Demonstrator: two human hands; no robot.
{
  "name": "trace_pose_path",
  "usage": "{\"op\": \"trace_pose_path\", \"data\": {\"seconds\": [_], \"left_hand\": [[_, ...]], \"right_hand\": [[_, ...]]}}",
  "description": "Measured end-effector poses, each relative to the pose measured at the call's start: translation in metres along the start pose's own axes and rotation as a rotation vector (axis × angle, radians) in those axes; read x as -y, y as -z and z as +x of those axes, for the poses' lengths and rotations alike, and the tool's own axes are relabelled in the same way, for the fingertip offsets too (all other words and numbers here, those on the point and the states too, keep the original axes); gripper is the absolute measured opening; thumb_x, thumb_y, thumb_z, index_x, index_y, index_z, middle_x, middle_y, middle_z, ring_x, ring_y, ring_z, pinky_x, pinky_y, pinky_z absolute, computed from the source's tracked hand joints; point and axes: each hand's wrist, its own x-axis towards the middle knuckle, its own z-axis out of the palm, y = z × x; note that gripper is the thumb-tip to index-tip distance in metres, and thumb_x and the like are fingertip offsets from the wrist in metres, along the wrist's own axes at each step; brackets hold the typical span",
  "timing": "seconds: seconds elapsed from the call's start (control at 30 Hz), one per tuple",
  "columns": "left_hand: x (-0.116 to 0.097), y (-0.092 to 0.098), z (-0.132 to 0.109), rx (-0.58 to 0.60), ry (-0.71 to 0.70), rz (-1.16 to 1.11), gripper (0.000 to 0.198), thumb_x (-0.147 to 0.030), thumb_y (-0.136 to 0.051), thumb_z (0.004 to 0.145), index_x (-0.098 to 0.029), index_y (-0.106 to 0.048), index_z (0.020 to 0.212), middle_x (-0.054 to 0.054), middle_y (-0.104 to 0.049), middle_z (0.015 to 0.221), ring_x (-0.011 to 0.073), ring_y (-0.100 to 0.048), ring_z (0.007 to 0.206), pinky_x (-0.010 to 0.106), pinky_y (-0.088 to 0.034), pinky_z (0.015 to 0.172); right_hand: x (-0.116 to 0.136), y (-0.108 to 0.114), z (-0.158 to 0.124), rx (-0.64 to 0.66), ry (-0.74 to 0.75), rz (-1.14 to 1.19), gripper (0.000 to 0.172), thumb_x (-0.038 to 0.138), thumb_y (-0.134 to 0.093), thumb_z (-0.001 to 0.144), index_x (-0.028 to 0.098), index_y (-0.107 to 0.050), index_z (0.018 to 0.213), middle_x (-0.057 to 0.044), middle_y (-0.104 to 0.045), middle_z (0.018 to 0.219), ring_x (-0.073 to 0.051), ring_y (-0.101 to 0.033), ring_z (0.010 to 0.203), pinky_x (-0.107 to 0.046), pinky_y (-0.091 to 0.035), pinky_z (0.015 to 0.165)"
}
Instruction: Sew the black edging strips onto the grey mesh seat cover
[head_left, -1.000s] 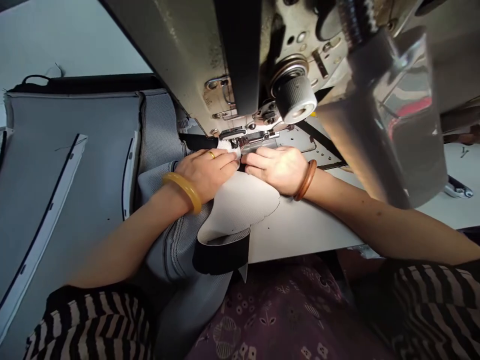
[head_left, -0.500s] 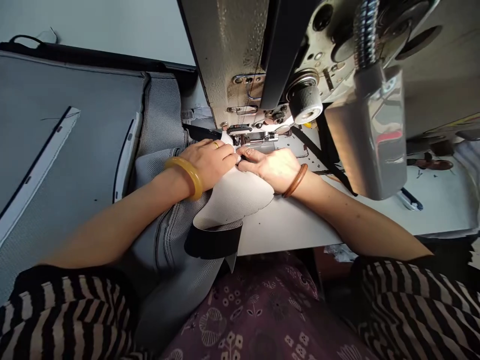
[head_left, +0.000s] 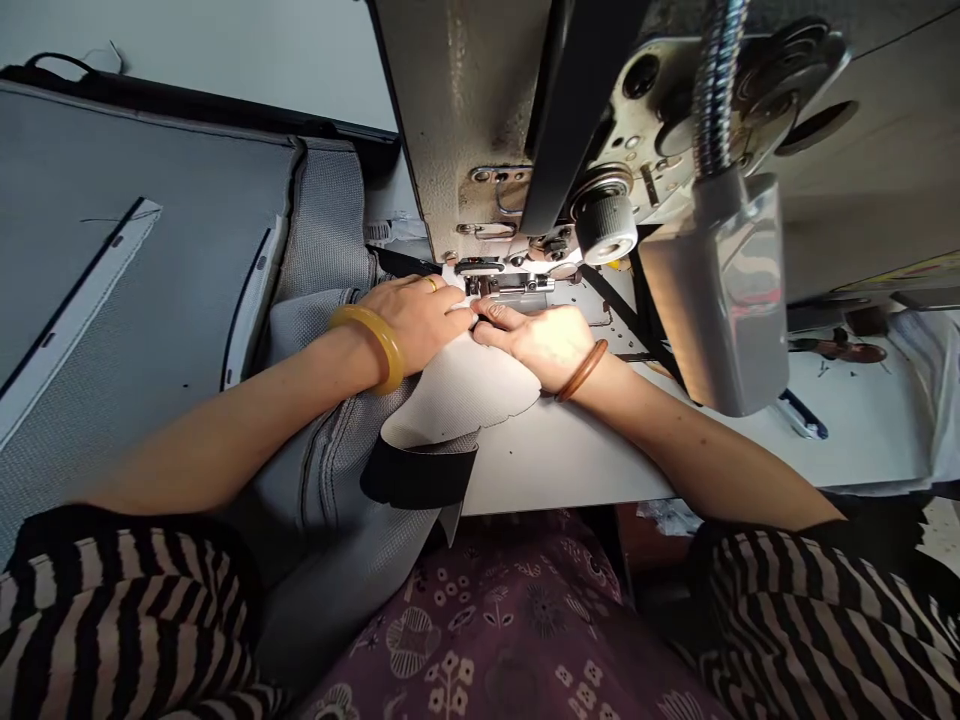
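Note:
A pale piece of fabric (head_left: 469,385) lies under both hands, its far end reaching the needle area of the sewing machine (head_left: 487,215). My left hand (head_left: 412,318) presses on its left side, fingers bent at the fabric's edge. Thumb and forefinger of my right hand (head_left: 536,340) pinch the fabric close to the presser foot (head_left: 474,287). The fingertips of both hands nearly meet there. A black strip (head_left: 420,475) curls below the pale fabric. Beneath my left forearm, thick grey fabric (head_left: 322,215) is bunched and spreads to the left.
A lamp (head_left: 720,300) on a flexible metal neck hangs right of the needle. Small snips (head_left: 802,415) and a brown-handled tool (head_left: 847,348) lie on the white table (head_left: 555,465) at the right. White strips (head_left: 75,320) show on the grey fabric.
The camera view has shifted slightly. Both hands keep their hold beside the presser foot, and the fabric looks almost unmoved.

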Motion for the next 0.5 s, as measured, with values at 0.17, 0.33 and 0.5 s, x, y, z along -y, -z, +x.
{"op": "trace_pose_path", "data": {"seconds": [0.17,0.33,0.5], "left_hand": [[0.000,-0.001,0.001,-0.019,0.008,0.029,0.034,-0.016,-0.037,0.099,-0.013,-0.064,0.120,0.012,-0.060,0.129,0.0274,-0.056,0.117,0.041,-0.048,0.098],[0.004,-0.006,0.003,-0.073,0.000,0.041,0.031,-0.017,-0.041,0.098,-0.014,-0.066,0.116,0.012,-0.063,0.124,0.0263,-0.058,0.113,0.041,-0.048,0.095],[0.006,-0.009,0.004,-0.101,-0.003,0.064,0.030,-0.019,-0.042,0.098,-0.014,-0.067,0.113,0.010,-0.065,0.120,0.0248,-0.060,0.109,0.040,-0.047,0.091]], "right_hand": [[-0.005,-0.013,0.000,-0.121,0.072,0.025,0.039,0.023,-0.026,0.100,0.020,-0.057,0.122,-0.008,-0.044,0.150,-0.017,-0.066,0.094,-0.031,-0.050,0.082],[-0.009,-0.023,0.002,-0.227,0.094,0.056,0.042,0.019,-0.022,0.100,0.018,-0.059,0.120,-0.008,-0.049,0.146,-0.016,-0.065,0.101,-0.030,-0.050,0.089],[-0.007,-0.023,0.002,-0.229,0.080,0.065,0.043,0.018,-0.022,0.100,0.020,-0.059,0.121,-0.007,-0.050,0.145,-0.016,-0.065,0.103,-0.030,-0.050,0.092]]}}
